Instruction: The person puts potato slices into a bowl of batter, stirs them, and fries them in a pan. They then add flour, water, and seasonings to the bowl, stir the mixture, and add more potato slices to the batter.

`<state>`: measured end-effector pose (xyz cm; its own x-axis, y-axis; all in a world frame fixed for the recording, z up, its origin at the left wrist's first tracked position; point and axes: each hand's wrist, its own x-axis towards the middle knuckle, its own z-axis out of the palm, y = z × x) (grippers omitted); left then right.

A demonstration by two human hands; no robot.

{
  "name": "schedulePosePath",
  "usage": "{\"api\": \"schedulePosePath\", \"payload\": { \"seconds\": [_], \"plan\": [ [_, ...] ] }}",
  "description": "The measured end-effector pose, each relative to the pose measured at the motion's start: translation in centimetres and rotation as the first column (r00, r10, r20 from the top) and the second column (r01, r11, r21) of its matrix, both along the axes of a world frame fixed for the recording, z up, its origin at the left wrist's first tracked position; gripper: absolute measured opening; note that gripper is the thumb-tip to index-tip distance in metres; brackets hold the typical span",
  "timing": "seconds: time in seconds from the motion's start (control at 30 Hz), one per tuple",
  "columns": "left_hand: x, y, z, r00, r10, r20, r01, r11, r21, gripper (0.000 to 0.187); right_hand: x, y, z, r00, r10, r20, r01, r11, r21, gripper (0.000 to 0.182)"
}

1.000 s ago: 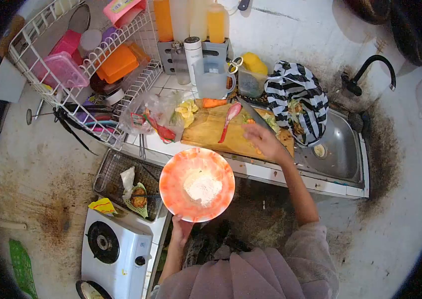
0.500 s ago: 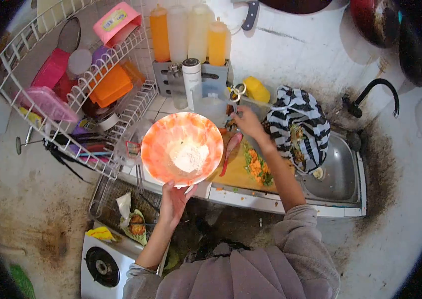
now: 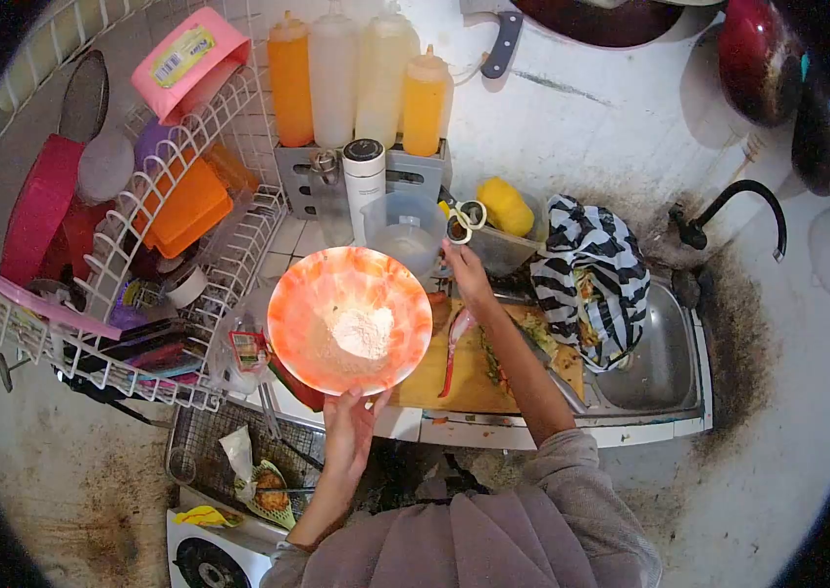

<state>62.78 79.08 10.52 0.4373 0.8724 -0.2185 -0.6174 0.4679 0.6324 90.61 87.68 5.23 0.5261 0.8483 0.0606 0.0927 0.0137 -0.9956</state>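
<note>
Bowl of pale powder in the left hand, right hand at the jug.
The person's left hand [image 3: 348,426] is clamped on the near side and underside of the orange-and-white bowl [image 3: 299,299], holding it above the front edge of the tiled counter [image 3: 398,424], left of the cutting board [image 3: 420,384]; white powder [image 3: 363,333] is heaped inside. The right hand [image 3: 467,276] reaches toward the counter's back edge, its fingers at the handle side of the clear jug [image 3: 402,233], just below the scissors' handles [image 3: 475,215]; whether they have closed on it, one cannot tell. A red-handled spoon [image 3: 456,338] lies on the board, and a striped bag [image 3: 623,284] sits by the sink's [image 3: 675,365] left edge.
</note>
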Motion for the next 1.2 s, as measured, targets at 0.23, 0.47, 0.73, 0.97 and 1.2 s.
{"api": "schedulePosePath", "payload": {
  "seconds": [0.23,0.47,0.73,0.97,1.2],
  "plan": [
    [-0.7,0.7,0.8,1.000,0.010,0.009,-0.010,0.999,-0.038,0.041,-2.4,0.4,2.3,0.957,-0.117,-0.266,0.182,0.955,0.233,0.032],
    [-1.6,0.6,0.8,0.999,-0.041,-0.002,0.041,0.996,-0.084,0.044,-1.1,-0.7,5.4,0.940,-0.029,-0.340,0.146,0.934,0.326,0.018],
    [-2.0,0.0,0.9,0.997,0.022,0.075,-0.011,0.991,-0.136,0.043,-2.1,-2.6,9.2,0.953,-0.077,-0.294,0.187,0.911,0.368,0.017],
    [-1.3,-0.6,1.1,0.999,0.037,0.025,-0.033,0.987,-0.160,0.044,-1.2,-3.2,12.9,0.988,-0.139,-0.063,0.151,0.949,0.275,0.030],
    [-0.9,-1.5,1.4,0.999,0.029,0.038,-0.023,0.986,-0.165,0.043,-2.6,-4.8,16.2,0.992,-0.117,-0.037,0.123,0.961,0.247,0.033]
  ]
}}
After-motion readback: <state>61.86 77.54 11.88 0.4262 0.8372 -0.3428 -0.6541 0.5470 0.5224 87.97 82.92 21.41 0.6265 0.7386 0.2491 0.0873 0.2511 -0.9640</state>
